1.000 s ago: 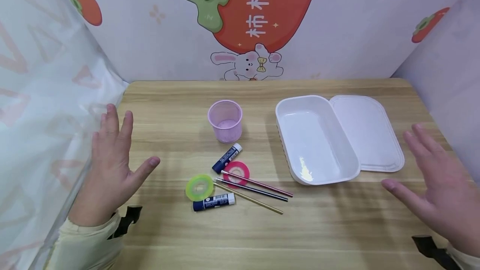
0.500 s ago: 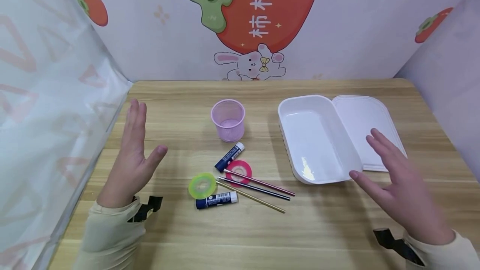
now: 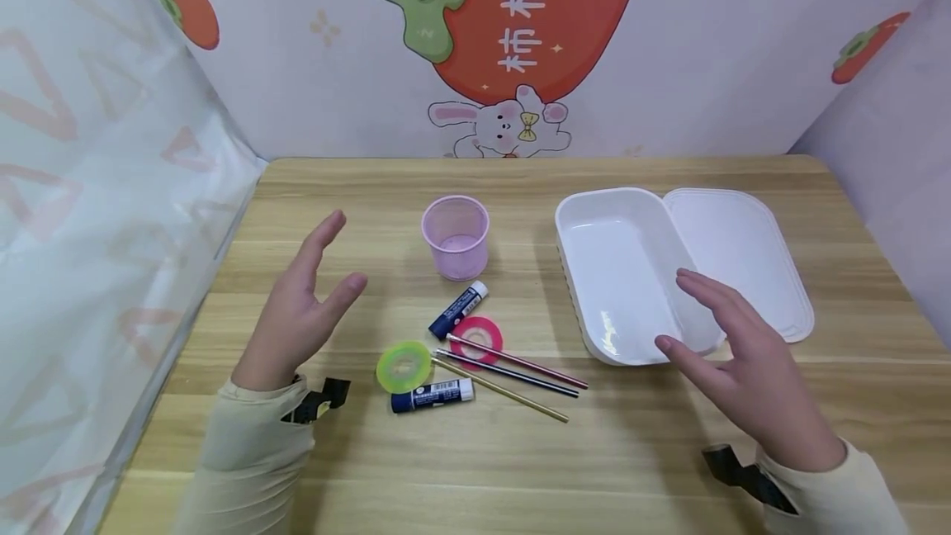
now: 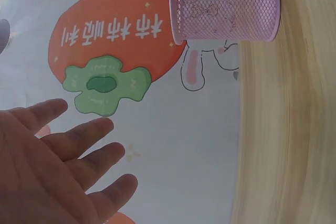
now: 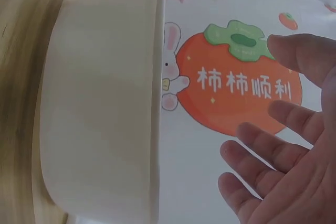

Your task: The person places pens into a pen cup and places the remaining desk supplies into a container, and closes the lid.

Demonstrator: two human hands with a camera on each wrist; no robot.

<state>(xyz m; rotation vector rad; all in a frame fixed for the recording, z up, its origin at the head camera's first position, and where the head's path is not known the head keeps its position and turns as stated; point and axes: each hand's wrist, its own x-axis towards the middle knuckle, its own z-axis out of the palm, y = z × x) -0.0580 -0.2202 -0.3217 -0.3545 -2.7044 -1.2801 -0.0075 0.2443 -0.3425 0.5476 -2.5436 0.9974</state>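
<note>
While the left hand [image 3: 297, 316] and right hand [image 3: 754, 374] hung apart, fingers loosely extended, the white box [image 3: 620, 279] (centre-right of frame) slanted lengthwise down and rightward.

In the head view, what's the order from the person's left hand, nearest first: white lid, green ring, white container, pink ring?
By the head view, from the left hand:
1. Green ring, just to its right.
2. Pink ring, right of the green one.
3. White container, right of both rings.
4. White lid, right of the container.
</note>
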